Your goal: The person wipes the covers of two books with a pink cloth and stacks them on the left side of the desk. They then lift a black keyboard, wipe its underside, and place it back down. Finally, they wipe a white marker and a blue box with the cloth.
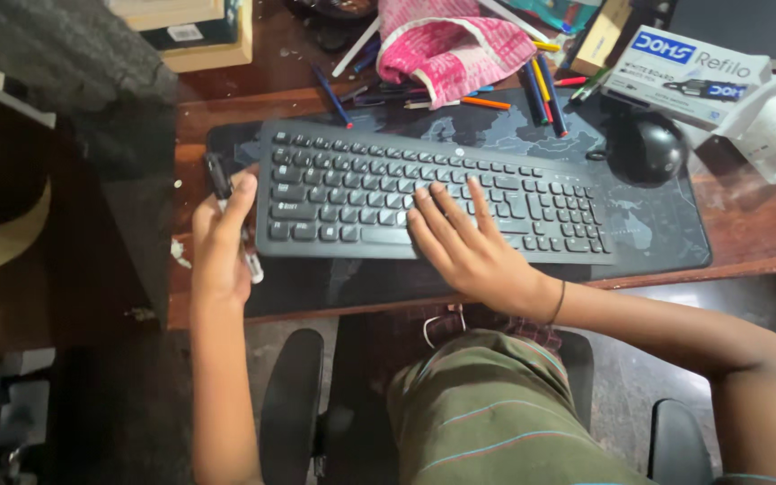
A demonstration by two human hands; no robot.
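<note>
Marker (pixel 229 211) pinched in left hand (pixel 220 247) at keyboard's (pixel 352 171) left edge — right hand (pixel 464 242) (grip spread) flat on keys.

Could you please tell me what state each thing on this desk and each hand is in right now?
Left hand: closed around the marker.
Marker: held upright-ish, black cap on.
Right hand: flat, fingers spread on the keyboard.
Keyboard: lying flat on the desk mat.
Mouse: untouched, beside the keyboard.
Pink pouch: open, pens and pencils spilled around it.
White box: closed, lying flat.
</note>
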